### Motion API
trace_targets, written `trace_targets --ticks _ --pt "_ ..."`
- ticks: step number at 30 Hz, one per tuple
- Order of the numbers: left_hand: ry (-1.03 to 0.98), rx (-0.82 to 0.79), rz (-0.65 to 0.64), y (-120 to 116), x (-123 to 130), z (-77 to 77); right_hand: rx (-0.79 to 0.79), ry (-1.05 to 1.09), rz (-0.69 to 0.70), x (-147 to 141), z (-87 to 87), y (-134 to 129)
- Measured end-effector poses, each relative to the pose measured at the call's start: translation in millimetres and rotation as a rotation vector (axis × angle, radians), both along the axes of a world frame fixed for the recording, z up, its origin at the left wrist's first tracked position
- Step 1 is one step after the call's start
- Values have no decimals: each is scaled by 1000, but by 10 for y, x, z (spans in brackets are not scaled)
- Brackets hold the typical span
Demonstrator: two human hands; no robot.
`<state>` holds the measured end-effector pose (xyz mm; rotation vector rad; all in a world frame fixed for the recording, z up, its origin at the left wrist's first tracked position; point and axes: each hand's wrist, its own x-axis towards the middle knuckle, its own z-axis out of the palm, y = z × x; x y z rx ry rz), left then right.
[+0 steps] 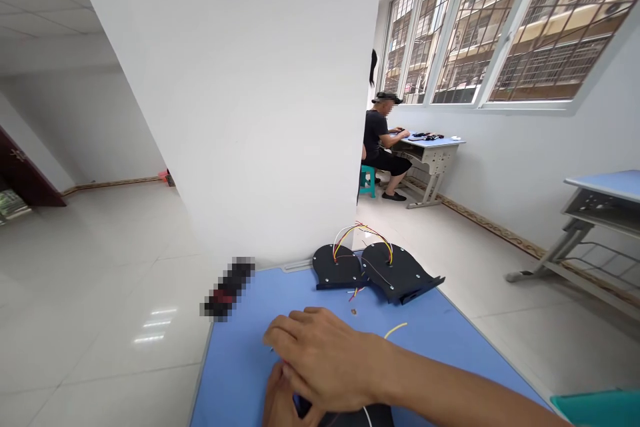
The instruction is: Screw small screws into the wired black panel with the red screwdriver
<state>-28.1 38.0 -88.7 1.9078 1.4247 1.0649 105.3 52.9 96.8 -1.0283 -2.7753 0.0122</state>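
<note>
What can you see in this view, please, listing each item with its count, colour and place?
tabletop: one, blue, foreground beneath the hands
fan-shaped plates: two, black, side by side at the tabletop's far edge
wires: several, red, yellow and white, rising from the plates
loose wire: one, yellow, on the tabletop right of the hands
blurred object: one, black and red, at the tabletop's far left corner
seated person: one, in black, at a desk by the windows
stool: one, teal, under the seated person
right hand: one, on top
left hand: one, below the right hand
</note>
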Motion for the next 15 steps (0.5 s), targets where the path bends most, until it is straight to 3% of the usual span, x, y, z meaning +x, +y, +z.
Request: trace_targets --ticks 5,9,12,15 --pt "15 6 40 -2 2 35 0 -111 -90 39 28 7" --pt "21 43 8 -1 -5 3 0 -44 2 63 8 20" --pt "28 49 38 3 -2 -17 1 -142 -54 58 2 26" --pt "8 50 45 4 6 -18 -38 -61 -23 65 23 28"
